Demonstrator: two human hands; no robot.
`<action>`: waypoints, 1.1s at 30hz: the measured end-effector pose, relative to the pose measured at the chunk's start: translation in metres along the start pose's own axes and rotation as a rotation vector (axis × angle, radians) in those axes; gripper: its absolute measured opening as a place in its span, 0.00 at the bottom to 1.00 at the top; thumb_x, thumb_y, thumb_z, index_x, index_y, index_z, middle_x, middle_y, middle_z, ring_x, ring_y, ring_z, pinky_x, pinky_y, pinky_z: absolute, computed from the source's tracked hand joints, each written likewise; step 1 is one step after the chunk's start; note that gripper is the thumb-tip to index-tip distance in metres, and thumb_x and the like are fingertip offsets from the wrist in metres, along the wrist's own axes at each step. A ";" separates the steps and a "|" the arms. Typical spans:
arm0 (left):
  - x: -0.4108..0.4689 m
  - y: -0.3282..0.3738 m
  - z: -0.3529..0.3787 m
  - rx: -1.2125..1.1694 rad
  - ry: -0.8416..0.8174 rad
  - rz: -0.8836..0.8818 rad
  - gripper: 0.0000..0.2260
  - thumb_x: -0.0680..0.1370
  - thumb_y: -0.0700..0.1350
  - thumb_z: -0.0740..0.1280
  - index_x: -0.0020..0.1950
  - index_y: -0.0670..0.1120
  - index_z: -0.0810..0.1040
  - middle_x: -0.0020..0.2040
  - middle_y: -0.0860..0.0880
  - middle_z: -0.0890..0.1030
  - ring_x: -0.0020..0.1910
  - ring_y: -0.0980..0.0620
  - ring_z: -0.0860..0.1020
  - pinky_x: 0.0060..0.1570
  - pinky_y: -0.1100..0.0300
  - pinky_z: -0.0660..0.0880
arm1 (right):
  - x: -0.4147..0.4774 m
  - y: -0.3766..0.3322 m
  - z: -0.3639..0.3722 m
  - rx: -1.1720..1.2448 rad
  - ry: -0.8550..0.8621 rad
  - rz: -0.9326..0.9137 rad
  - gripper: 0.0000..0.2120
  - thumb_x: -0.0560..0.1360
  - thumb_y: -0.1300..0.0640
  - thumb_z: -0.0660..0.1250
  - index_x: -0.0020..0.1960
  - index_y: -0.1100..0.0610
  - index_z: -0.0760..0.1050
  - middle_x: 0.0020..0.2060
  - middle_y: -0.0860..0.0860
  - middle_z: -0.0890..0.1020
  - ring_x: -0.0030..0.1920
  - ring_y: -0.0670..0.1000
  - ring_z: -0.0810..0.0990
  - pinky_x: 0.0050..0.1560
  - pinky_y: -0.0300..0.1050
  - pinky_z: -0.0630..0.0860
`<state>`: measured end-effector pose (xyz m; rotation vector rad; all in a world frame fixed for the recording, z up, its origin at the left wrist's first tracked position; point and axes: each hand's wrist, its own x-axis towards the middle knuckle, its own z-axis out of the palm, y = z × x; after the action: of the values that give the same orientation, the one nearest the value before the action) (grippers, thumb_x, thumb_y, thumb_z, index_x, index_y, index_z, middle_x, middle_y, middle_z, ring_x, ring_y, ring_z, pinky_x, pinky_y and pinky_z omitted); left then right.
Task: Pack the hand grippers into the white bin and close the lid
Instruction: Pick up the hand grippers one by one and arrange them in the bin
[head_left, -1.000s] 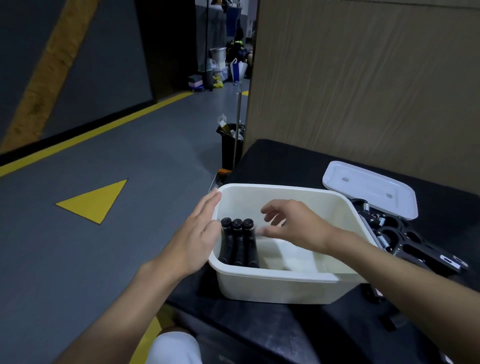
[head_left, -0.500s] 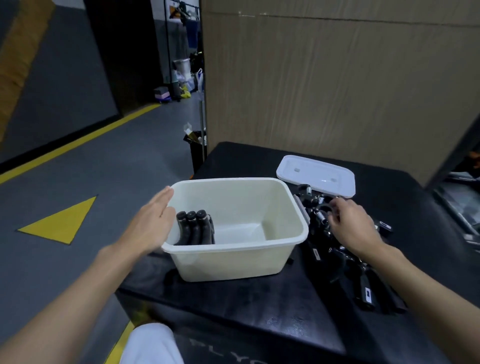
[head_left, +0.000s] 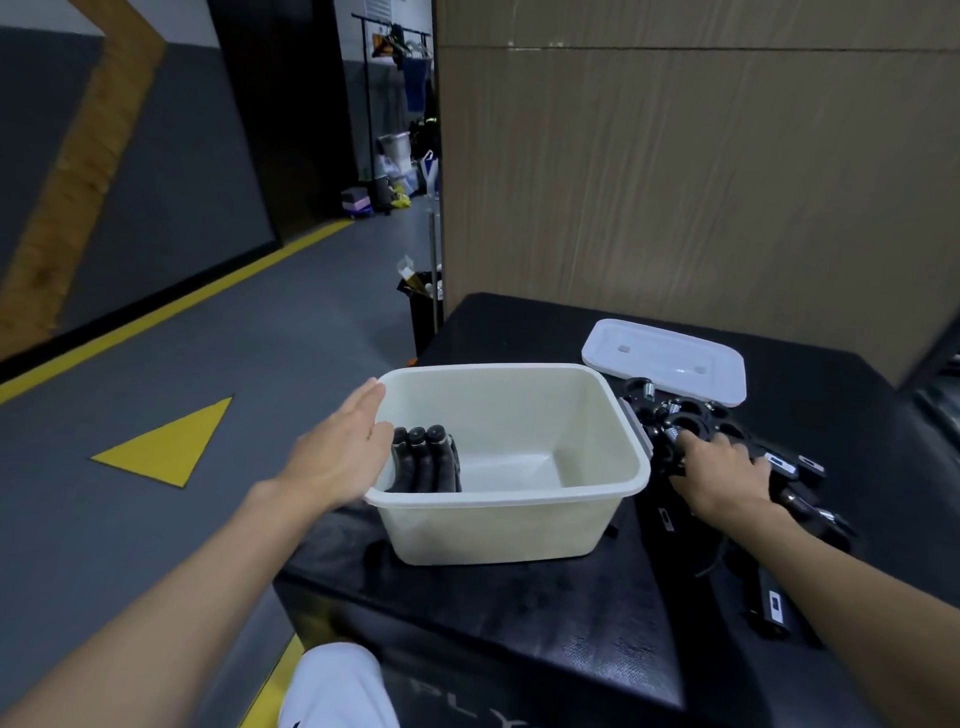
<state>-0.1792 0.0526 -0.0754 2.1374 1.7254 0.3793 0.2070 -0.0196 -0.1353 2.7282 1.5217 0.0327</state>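
Note:
The white bin (head_left: 519, 514) stands open on the black padded table (head_left: 519, 613). Black hand gripper handles (head_left: 423, 460) lean against its left inner wall. My left hand (head_left: 340, 457) rests flat, fingers apart, against the bin's left rim. A pile of black hand grippers (head_left: 691, 415) lies right of the bin. My right hand (head_left: 719, 475) lies on this pile with fingers curled down onto one gripper; whether it is gripped or only touched is unclear. The white lid (head_left: 667, 361) lies flat behind the pile.
A brown panel wall (head_left: 675, 182) rises behind the table. A black trash bin (head_left: 423, 306) stands on the grey floor past the table's far left corner. More black grippers (head_left: 769, 608) lie near the table's right front. My white-clad knee (head_left: 337, 686) shows below.
My right hand left the bin, crossed to the gripper pile on the right and settled onto it. My left hand stayed at the bin's left rim.

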 end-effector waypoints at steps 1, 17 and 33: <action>0.000 0.000 0.000 0.028 0.005 0.014 0.25 0.82 0.47 0.51 0.80 0.52 0.54 0.81 0.58 0.52 0.75 0.48 0.62 0.69 0.44 0.60 | 0.000 0.000 -0.003 0.127 0.025 0.038 0.17 0.74 0.48 0.67 0.61 0.50 0.70 0.57 0.58 0.74 0.60 0.62 0.73 0.62 0.61 0.66; -0.012 0.004 -0.002 0.013 -0.027 0.134 0.23 0.82 0.46 0.51 0.77 0.44 0.59 0.82 0.51 0.46 0.79 0.51 0.51 0.73 0.47 0.54 | -0.071 -0.135 -0.153 1.164 -0.080 -0.438 0.06 0.76 0.52 0.67 0.45 0.53 0.80 0.29 0.45 0.80 0.30 0.46 0.76 0.32 0.37 0.73; -0.002 -0.004 0.006 -0.091 0.003 0.136 0.21 0.82 0.45 0.52 0.75 0.45 0.60 0.81 0.55 0.46 0.77 0.53 0.54 0.71 0.49 0.57 | -0.024 -0.200 -0.077 1.090 -0.767 0.020 0.07 0.74 0.57 0.65 0.49 0.60 0.74 0.32 0.60 0.81 0.34 0.60 0.81 0.44 0.57 0.82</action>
<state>-0.1804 0.0502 -0.0828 2.1950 1.5377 0.4883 0.0219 0.0654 -0.0640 2.6578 1.4337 -2.0868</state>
